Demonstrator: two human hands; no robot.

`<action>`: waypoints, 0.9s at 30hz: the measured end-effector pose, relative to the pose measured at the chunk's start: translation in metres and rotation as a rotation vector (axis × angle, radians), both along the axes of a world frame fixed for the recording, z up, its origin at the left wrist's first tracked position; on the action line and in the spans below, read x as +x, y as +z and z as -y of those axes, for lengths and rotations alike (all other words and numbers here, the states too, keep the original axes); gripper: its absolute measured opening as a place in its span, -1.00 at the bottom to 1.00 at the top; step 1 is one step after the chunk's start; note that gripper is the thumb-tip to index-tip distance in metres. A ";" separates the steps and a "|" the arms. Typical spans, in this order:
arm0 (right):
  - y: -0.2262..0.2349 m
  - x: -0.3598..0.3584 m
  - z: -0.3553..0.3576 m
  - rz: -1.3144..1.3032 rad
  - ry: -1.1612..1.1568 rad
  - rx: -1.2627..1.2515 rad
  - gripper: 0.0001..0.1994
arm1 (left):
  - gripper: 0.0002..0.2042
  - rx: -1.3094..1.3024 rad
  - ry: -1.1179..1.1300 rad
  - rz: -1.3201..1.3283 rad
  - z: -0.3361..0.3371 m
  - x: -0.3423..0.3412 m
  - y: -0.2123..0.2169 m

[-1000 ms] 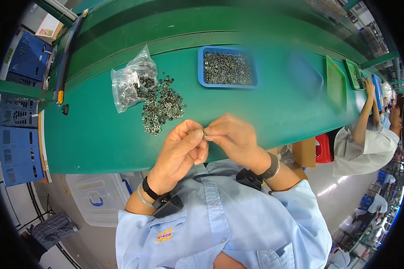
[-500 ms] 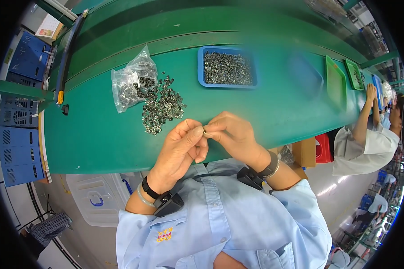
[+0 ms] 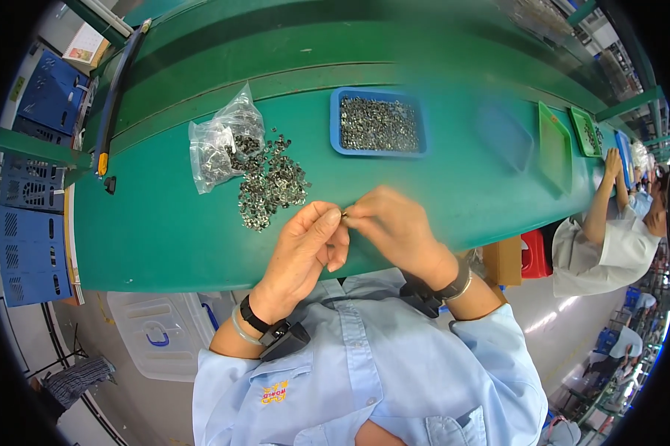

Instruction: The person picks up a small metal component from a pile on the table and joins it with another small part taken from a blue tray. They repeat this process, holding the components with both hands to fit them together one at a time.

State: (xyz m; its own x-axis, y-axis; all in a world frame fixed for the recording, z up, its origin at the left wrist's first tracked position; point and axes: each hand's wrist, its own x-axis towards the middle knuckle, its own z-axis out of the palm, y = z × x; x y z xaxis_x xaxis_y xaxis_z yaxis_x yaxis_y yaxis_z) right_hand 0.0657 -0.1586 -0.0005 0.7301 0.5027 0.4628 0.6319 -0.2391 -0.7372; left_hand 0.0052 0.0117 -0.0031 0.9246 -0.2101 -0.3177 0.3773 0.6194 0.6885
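Close in front of my chest, my left hand (image 3: 305, 249) pinches a tiny dark metal part (image 3: 344, 215) between thumb and forefinger. My right hand (image 3: 396, 227) meets it there, thumb and fingertips closed on the same small part; this hand is slightly blurred. Just beyond my left hand lies a loose pile of small shiny metal pieces (image 3: 272, 186). They spill from a clear plastic bag (image 3: 215, 167) lying on its side. A blue tray (image 3: 337, 143) full of similar small pieces stands farther back, beyond my right hand.
The green worktable (image 3: 142, 245) carries a blurred blue tray (image 3: 507, 137) and a green tray (image 3: 554, 152) at the right. A person in a white top (image 3: 599, 256) works past them. Blue perforated panels (image 3: 34, 256) stand at the left; a lidded clear bin (image 3: 160, 334) sits below the table.
My right fingers have shifted slightly and drawn a little to the right at the small part. My left hand keeps its pinch. The whole view has tilted slightly.
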 end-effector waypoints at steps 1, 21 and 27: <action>0.003 0.007 0.003 0.046 -0.038 -0.025 -0.85 | -0.82 -0.044 0.015 -0.008 -0.001 0.000 0.000; -0.010 0.110 -0.094 0.414 0.153 -0.636 -0.86 | -0.87 -0.092 0.060 -0.059 -0.037 -0.016 -0.023; 0.007 0.084 -0.074 0.271 0.187 -0.501 -0.87 | -0.85 -0.037 0.142 -0.060 -0.037 -0.012 -0.020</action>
